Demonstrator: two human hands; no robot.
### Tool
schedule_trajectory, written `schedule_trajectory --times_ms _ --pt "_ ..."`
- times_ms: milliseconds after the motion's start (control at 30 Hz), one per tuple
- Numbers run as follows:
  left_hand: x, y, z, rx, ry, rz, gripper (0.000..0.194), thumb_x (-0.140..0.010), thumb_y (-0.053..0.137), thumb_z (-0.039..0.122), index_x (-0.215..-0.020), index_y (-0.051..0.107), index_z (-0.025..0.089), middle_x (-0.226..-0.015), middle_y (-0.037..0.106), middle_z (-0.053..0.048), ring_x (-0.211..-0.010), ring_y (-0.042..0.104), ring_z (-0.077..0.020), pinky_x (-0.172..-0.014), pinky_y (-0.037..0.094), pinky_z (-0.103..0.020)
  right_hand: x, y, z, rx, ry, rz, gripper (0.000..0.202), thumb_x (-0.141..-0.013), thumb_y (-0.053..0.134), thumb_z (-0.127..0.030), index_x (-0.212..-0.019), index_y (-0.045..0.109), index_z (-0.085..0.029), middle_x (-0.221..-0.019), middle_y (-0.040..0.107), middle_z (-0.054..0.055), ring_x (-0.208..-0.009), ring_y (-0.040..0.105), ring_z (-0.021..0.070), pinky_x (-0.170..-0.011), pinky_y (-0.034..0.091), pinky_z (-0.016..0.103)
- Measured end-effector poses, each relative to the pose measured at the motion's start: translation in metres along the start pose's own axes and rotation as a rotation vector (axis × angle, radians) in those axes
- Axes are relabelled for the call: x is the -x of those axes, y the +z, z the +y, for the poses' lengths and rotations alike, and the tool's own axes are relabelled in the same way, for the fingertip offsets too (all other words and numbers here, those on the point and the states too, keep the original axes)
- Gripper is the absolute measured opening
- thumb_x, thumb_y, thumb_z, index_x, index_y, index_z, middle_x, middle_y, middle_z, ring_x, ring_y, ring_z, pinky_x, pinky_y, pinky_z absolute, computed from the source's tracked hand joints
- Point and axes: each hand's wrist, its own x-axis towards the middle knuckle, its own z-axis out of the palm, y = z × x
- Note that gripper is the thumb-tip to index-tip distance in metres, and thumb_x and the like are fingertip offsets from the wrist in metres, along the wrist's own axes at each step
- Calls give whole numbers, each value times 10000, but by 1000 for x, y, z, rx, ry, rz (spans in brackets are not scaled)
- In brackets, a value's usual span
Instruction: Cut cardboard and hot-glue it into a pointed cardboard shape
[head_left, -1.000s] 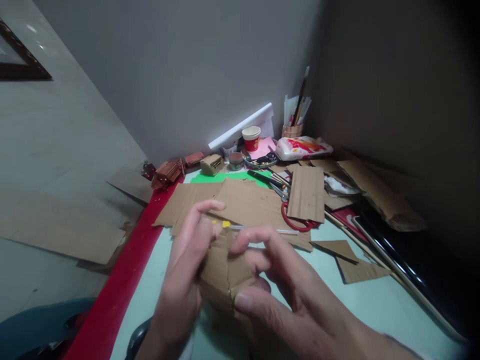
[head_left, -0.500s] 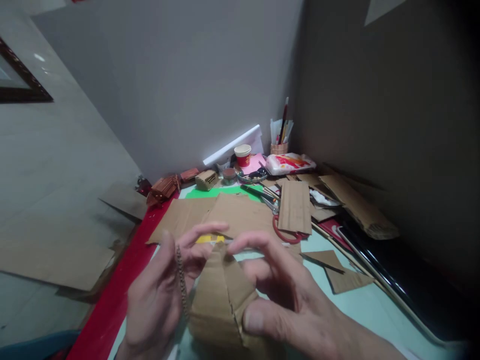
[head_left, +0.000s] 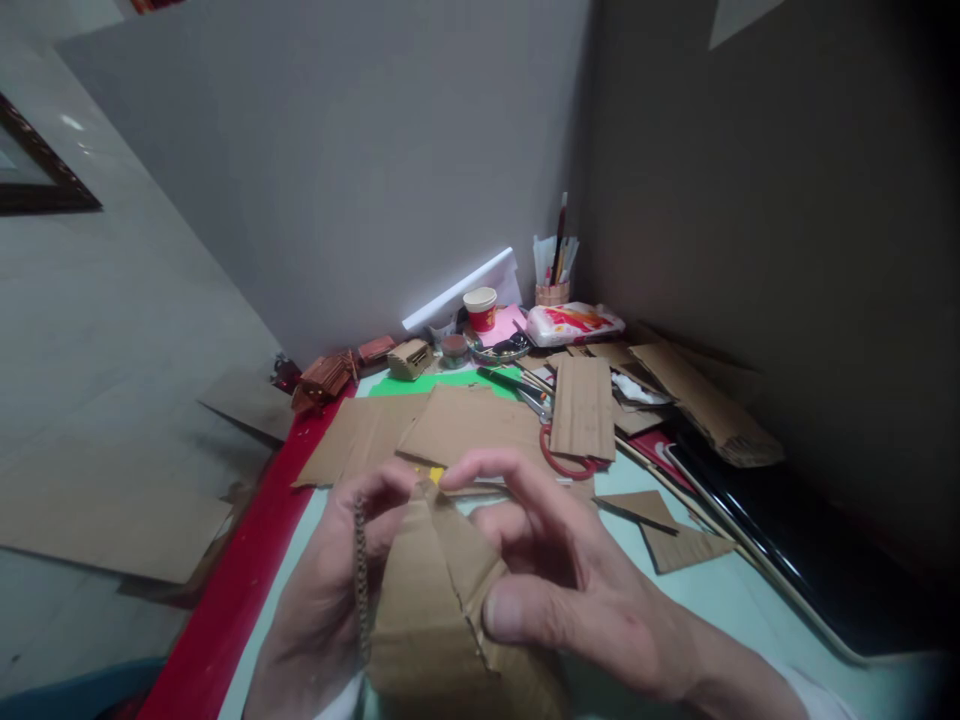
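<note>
At six o'clock on the bench (head_left: pixel 637 625), we hold a folded cardboard piece (head_left: pixel 431 610) upright. Our right hand's fingers (head_left: pixel 469 540) arch part-open around it, thumb pressed to its right face and index fingertip at its peak. Our left hand's fingers (head_left: pixel 397 485) curl behind its left side; we cannot tell how tightly they close, as the tips are partly hidden. Towards twelve stands a red-and-white paper cup (head_left: pixel 480 312), its contents out of view, beside a shallow round dish (head_left: pixel 501 358) bearing pink paper (head_left: pixel 501 325) and dark small items. A small round jar (head_left: pixel 454 347) sits just left of the dish. Towards one o'clock, a holder (head_left: pixel 552 294) carries a brush (head_left: pixel 560 230) and pale strips.
</note>
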Motion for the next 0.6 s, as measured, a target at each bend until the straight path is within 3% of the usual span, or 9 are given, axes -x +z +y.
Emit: schedule_trajectory --times_ms 167,300,400,500,600 --pt "1 5 3 -36 14 40 230 -589 938 311 -662 736 229 -608 595 46 -525 495 -91 -482 397 -192 -1 0 0 -36 -2 -31 476 -904 729 -221 -1315 492 -256 -792 504 -47 -720 507 102 -609 392 180" --pt "-2 6 6 -273 105 168 218 -617 901 343 -609 731 206 -592 623 26 -527 509 -107 -482 403 -198 -1 1 -1 -8 -6 -36 478 -895 737 -226 -1308 497 -250 -771 487 -51 -706 514 106 -603 391 184" --pt "-8 2 9 -490 247 346 202 -638 875 344 -603 734 203 -572 627 30 -538 500 -108 -488 403 -187 -1 2 -4 -10 1 -18 480 -884 745 -240 -1300 507 -257 -765 497 -54 -688 514 108 -599 381 190" --pt "-13 -3 12 -530 375 557 176 -672 835 347 -649 724 212 -606 620 44 -560 513 -115 -501 414 -191 1 3 -7 -34 -21 -19 483 -910 743 -290 -1320 489 -269 -798 547 -44 -692 509 103 -596 373 187" --pt "-15 -4 15 -571 395 605 147 -677 811 329 -658 720 214 -634 654 23 -590 570 -153 -514 450 -223 3 4 -9 -26 -62 31 505 -930 740 -323 -1354 467 -292 -820 560 -47 -733 523 105 -651 390 206"
